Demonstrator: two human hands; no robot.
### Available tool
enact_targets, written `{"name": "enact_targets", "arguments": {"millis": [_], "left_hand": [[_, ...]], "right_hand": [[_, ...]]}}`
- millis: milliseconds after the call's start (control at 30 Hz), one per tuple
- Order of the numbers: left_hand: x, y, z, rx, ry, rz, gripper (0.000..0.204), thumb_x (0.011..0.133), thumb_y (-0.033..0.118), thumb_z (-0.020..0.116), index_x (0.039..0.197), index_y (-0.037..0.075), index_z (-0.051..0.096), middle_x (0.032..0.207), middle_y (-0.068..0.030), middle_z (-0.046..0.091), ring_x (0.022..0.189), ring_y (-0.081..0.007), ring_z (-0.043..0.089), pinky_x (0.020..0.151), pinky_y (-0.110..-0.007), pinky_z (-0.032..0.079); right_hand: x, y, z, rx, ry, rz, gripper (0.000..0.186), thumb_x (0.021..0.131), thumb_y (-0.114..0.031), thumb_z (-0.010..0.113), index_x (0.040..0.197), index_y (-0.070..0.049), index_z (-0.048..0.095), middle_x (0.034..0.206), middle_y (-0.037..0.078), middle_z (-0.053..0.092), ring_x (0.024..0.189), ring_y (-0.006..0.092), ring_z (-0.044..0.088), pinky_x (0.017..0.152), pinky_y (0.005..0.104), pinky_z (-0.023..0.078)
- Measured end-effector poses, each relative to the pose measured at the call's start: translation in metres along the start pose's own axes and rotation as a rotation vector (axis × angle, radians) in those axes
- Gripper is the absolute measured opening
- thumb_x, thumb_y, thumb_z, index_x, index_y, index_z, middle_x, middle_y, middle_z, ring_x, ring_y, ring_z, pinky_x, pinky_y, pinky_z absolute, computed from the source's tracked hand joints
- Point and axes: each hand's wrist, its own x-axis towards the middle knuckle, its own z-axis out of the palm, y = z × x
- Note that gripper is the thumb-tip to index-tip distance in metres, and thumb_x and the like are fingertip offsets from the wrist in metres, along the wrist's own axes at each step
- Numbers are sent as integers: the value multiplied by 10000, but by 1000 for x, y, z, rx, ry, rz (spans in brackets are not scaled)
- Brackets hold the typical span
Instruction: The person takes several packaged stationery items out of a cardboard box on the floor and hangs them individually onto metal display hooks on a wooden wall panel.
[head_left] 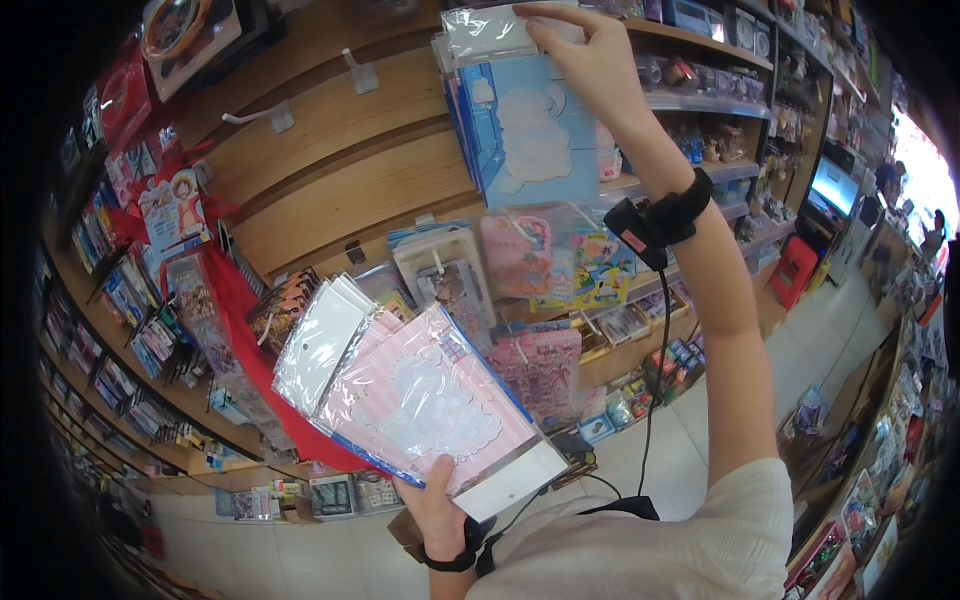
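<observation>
My left hand (437,508) grips a fanned stack of flat packets in clear plastic (425,405), its thumb across the top one. The front packet is pink with a pale, wavy-edged shape; a white header strip lies by the thumb. Up high, my right hand (592,50) is at the white header of a blue packet (535,130) that hangs upright against the wooden slat wall. Its thumb and index finger are on the header's edge. More packets show behind the blue one. The hook that bears them is hidden.
Bare metal hooks (270,118) stick out of the slat wall (330,165) to the left. Below hang pink and yellow packets (585,270). A red ribbon (245,330) runs down the left shelf edge. A red stool (793,270) stands at right; a cable (657,400) dangles from my right wrist.
</observation>
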Motion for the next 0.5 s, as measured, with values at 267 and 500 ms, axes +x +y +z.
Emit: {"name": "enact_targets", "arguments": {"millis": [267,500], "left_hand": [[0,-5,-7,-10,15,24,591,718,9,565,1257,-14,322,1179,-136,448,1074,-238,454,931,-344,351],[1,-5,-7,-7,27,18,585,730,6,557,1262,-18,314,1192,-141,442,1070,-239,461,918,-342,368]], "right_hand": [[9,25,0,-14,-138,259,215,736,-106,591,926,-20,643,936,134,627,888,193,573,808,309,424],[-31,14,34,-554,250,-365,343,718,-164,634,1041,-114,528,1149,135,435,1116,319,361,937,403,300]]}}
